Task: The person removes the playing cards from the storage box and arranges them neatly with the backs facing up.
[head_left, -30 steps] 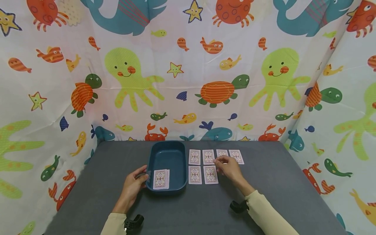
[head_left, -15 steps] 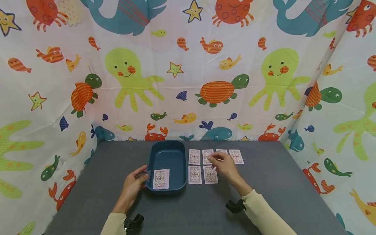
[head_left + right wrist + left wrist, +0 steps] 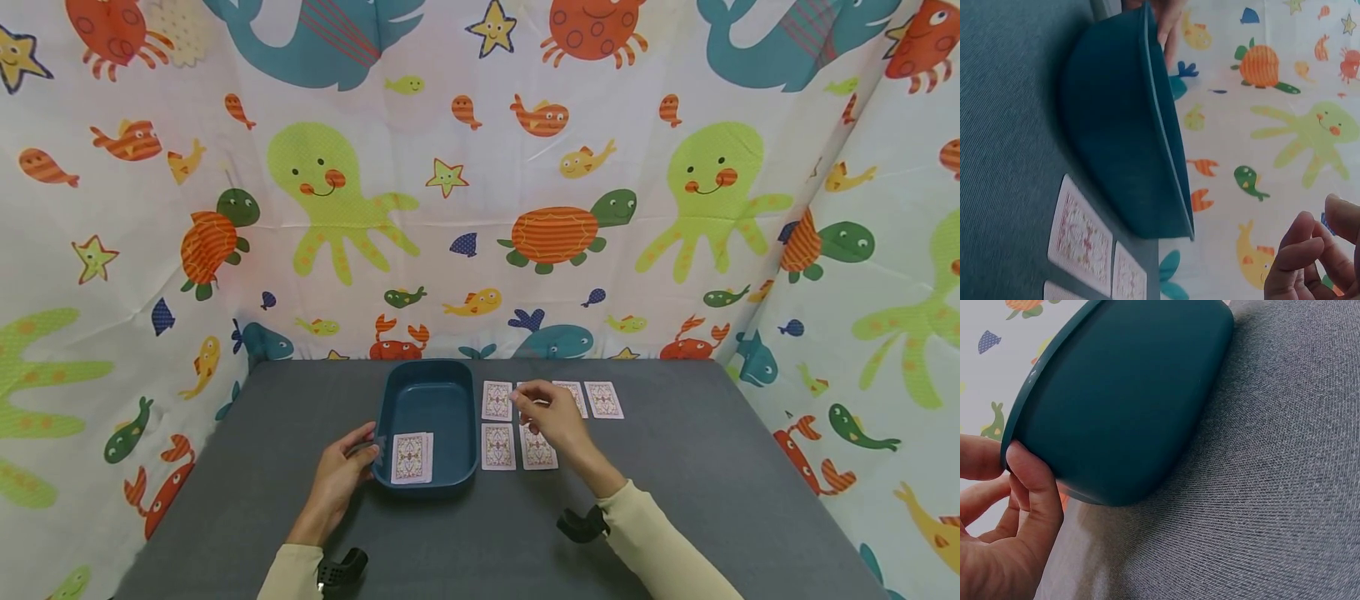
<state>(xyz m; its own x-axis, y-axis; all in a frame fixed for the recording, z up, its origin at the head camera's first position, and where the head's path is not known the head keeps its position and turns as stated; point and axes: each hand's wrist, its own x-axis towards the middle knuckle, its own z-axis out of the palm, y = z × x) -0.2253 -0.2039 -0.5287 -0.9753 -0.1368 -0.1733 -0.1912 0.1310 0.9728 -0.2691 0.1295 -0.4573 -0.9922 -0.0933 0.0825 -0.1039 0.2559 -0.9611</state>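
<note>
My left hand grips the left rim of a dark teal plastic tub; in the left wrist view the thumb lies against the tub's outer wall. A small pile of playing cards, patterned backs up, lies in the tub's near part. My right hand hovers over the cards right of the tub, its fingers loosely bent with nothing seen between them. Under it, a back-row card is mostly covered and a front-row card partly covered. Another face-down card lies beside the tub.
More face-down cards form the back row, including one near the tub and a slightly turned one at the right end. Everything rests on a grey cloth-covered table. A sea-animal print curtain hangs behind and at both sides.
My right hand has moved left over the back row, from beside the third card to above the second. The left hand, tub and cards stay in place.
</note>
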